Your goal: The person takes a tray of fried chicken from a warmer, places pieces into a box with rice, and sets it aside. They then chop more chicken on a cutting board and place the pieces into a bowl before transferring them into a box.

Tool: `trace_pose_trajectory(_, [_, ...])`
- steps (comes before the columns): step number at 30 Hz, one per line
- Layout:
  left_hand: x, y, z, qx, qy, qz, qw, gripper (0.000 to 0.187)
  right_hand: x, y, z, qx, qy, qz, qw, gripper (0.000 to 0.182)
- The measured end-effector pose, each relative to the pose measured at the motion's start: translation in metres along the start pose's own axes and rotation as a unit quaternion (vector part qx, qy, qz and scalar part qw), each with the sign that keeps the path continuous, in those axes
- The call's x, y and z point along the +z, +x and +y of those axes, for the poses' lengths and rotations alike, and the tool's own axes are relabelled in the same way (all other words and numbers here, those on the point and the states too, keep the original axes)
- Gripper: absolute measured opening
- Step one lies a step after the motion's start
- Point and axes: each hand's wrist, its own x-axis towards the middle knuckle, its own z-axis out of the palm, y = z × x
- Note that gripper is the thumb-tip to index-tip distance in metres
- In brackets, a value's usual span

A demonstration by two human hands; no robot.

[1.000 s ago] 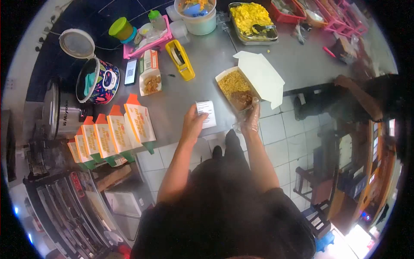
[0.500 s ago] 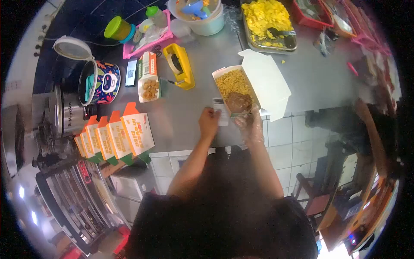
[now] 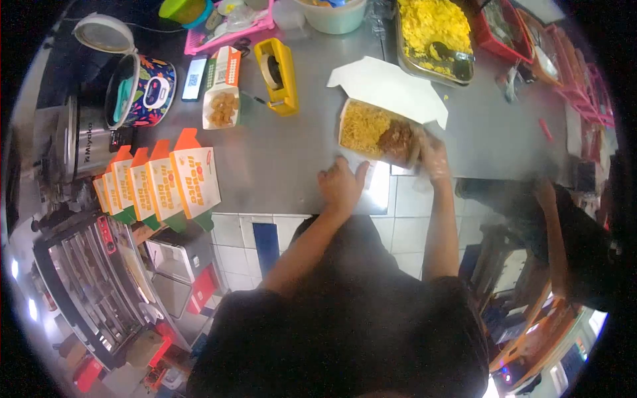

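Note:
An open paper box (image 3: pixel 341 132) holds noodles (image 3: pixel 363 128) on its left side and a brown piece of food (image 3: pixel 398 140) on its right. Its white lid (image 3: pixel 391 86) is folded back away from me. My right hand (image 3: pixel 432 158), in a clear plastic glove, grips the box's right end. Just below the box's near edge is my left hand (image 3: pixel 342 188), thumb and fingers apart, over the steel counter. A pale paper (image 3: pixel 377 186) lies beside it at the counter edge; whether the fingers touch it is unclear.
Printed boxes (image 3: pixel 194 179) stand at the left, near a rice cooker (image 3: pixel 142 93). Behind are a small food box (image 3: pixel 221 99), a phone (image 3: pixel 194 78), a yellow tape dispenser (image 3: pixel 279 76) and a tray of yellow food (image 3: pixel 434 33). Another person's arm (image 3: pixel 552 232) is at right.
The view has shifted. The noodle box has turned, so its lid now lies along the far side. My right hand has moved to its right end, and my left hand's fingers have spread.

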Motion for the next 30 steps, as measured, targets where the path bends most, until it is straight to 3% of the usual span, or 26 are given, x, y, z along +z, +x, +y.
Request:
trace_pose_trajectory(1, [0.003, 0.000, 0.000, 0.002, -0.003, -0.007, 1.000, 0.048, 0.002, 0.004, 0.002, -0.053, -0.030, 0.041, 0.997, 0.059])
trace_pose_trajectory(4, [0.003, -0.002, -0.009, 0.008, -0.014, -0.001, 1.000, 0.046, -0.002, 0.006, 0.008, -0.067, -0.060, 0.057, 0.994, 0.056])
trace_pose_trajectory(6, [-0.008, 0.002, -0.025, -0.099, -0.130, -0.017, 0.986, 0.041, -0.002, -0.001, 0.014, -0.076, -0.070, 0.064, 0.993, 0.054])
trace_pose_trajectory(8, [-0.016, 0.020, -0.077, -0.085, -0.165, 0.196, 0.963, 0.043, -0.001, -0.023, 0.023, -0.021, 0.089, 0.169, 0.981, 0.059])
trace_pose_trajectory(10, [-0.039, 0.063, -0.150, -0.209, -0.308, 0.258, 0.892, 0.046, -0.009, -0.059, 0.011, 0.003, 0.126, 0.186, 0.974, 0.062])
trace_pose_trajectory(11, [-0.034, 0.095, -0.205, -0.225, -0.238, 0.338, 0.882, 0.047, -0.011, -0.074, 0.006, 0.016, 0.161, 0.198, 0.967, 0.065])
trace_pose_trajectory(12, [-0.049, 0.120, -0.223, -0.213, -0.326, 0.368, 0.845, 0.048, -0.011, -0.086, 0.012, 0.019, 0.161, 0.199, 0.966, 0.065])
trace_pose_trajectory(14, [-0.098, 0.153, -0.201, -0.368, -0.459, 0.292, 0.754, 0.047, -0.010, -0.107, 0.030, 0.053, 0.163, 0.183, 0.968, 0.069])
trace_pose_trajectory(17, [-0.113, 0.175, -0.204, -0.411, -0.471, 0.255, 0.738, 0.035, -0.005, -0.129, 0.042, 0.064, 0.188, 0.174, 0.965, 0.063])
trace_pose_trajectory(20, [-0.102, 0.195, -0.245, -0.422, -0.483, 0.179, 0.746, 0.023, 0.000, -0.141, 0.050, 0.072, 0.205, 0.173, 0.961, 0.053])
trace_pose_trajectory(24, [-0.095, 0.191, -0.254, -0.369, -0.494, 0.191, 0.764, 0.019, 0.002, -0.148, 0.042, 0.078, 0.209, 0.172, 0.960, 0.049])
trace_pose_trajectory(30, [-0.091, 0.133, -0.235, -0.313, -0.601, 0.234, 0.698, 0.030, 0.006, -0.143, 0.031, 0.072, 0.209, 0.130, 0.967, 0.060])
